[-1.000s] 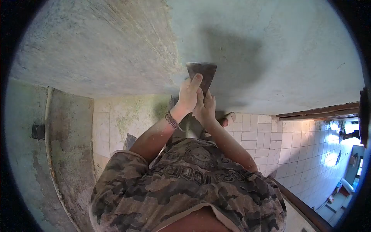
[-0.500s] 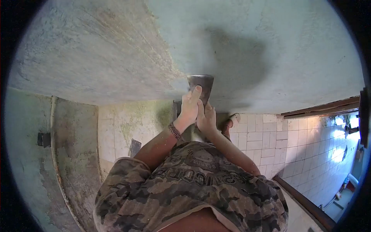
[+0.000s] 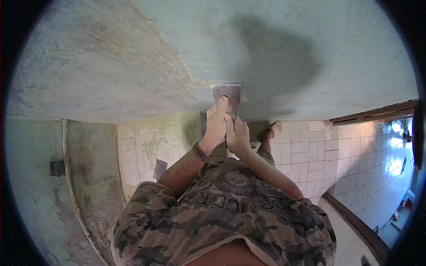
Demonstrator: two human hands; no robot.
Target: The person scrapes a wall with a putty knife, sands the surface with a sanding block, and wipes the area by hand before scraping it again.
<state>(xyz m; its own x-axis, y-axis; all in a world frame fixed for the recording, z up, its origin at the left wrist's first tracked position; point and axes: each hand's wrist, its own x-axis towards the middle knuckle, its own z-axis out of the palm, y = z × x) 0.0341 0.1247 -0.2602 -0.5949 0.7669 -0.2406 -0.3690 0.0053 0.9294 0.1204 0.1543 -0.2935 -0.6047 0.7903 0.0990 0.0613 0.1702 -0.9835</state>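
Note:
A wide metal scraper (image 3: 232, 98) is held with its blade edge up against the pale green painted wall (image 3: 199, 40). My left hand (image 3: 215, 126), with a braided bracelet at the wrist, is closed on the scraper, its thumb pressed on the blade. Just beside and below it, my right hand (image 3: 238, 136) wraps the lower end of the same tool; the handle is hidden by both hands. Left of the blade, a rough, bare patch (image 3: 111, 57) meets the smoother paint along a ragged edge.
A white tiled floor (image 3: 306, 150) extends below to the right, where a foot in a light shoe (image 3: 276, 127) shows. A pipe (image 3: 71, 177) runs down the left wall. Wooden frame pieces (image 3: 377, 113) border the right, and a grey flat piece (image 3: 160, 168) lies near my left arm.
The scraper and both hands have shifted slightly left in view, and the blade face shows more flatly. The whole view has tilted a little. Both hands keep their hold.

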